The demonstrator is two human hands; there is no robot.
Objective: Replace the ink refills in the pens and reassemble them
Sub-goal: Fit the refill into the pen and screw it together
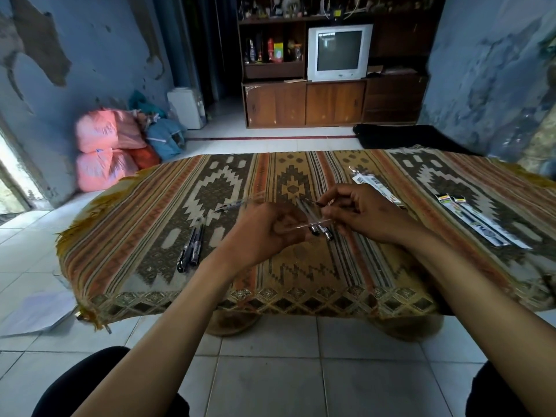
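Note:
Over the middle of the cloth-covered table (301, 284), my left hand (264, 233) grips a clear pen barrel (234, 205) that points up and left. My right hand (364, 215) pinches a thin clear refill tube (316, 223) that runs toward the left hand. Two pens (319, 219) with black grips lie on the cloth just under both hands. A group of black pens (192, 245) lies to the left of my left hand.
Refill packets (478, 221) lie at the table's right, and an opened wrapper (373, 182) sits beyond my right hand. White papers (36, 311) lie on the tiled floor at left. Pink and blue bags (117, 145) are stacked by the wall.

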